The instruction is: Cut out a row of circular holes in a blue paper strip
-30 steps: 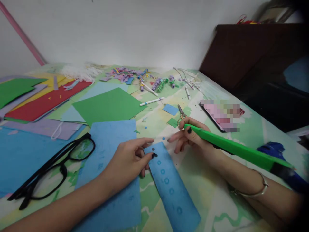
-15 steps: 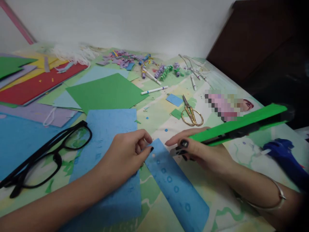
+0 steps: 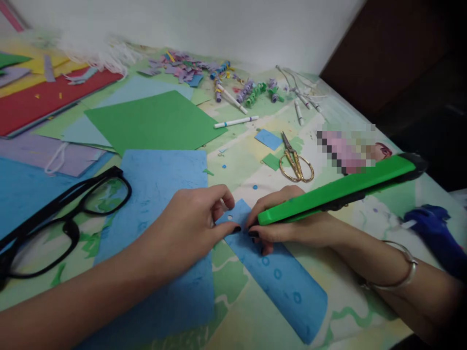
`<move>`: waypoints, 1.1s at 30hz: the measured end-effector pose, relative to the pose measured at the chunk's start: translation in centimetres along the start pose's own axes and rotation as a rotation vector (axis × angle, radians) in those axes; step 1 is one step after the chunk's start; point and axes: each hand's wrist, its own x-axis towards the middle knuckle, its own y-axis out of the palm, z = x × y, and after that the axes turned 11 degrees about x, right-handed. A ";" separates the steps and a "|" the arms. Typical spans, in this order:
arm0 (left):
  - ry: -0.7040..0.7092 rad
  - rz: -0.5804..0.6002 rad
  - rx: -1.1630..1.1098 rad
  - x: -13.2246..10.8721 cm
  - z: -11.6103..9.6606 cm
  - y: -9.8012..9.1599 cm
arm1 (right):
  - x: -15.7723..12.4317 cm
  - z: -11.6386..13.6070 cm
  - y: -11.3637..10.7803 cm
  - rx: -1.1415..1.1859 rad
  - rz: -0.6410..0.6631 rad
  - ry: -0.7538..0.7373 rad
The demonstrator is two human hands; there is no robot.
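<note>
My left hand [image 3: 200,218] has its fingers curled, with the thumb pressing on the upper left edge of a blue foam-like strip [image 3: 304,306]. Small drawn circles run along the strip, and a small hole shows near its top end. In my right hand [image 3: 292,221] is a green utility knife [image 3: 335,189], tilted with its rear end up to the right. Its front end is down over the strip; fingers hide the blade. A larger blue sheet [image 3: 171,301] lies under my left forearm.
Black-framed glasses [image 3: 69,226] lie at the left. Gold-handled scissors [image 3: 294,158] rest beyond my hands. A green sheet [image 3: 156,121], a white marker [image 3: 236,122], a pile of paper scraps [image 3: 182,68] and curled strips [image 3: 255,95] are farther back. A dark blue object [image 3: 434,233] is at right.
My right hand has moved left onto the strip with the utility knife, and its blade is now hidden. The view has shifted, so the tabletop things appear higher.
</note>
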 end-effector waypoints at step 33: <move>-0.058 0.040 -0.051 0.6 -0.1 -0.1 | -0.1 0.0 -0.2 -0.229 0.014 -0.083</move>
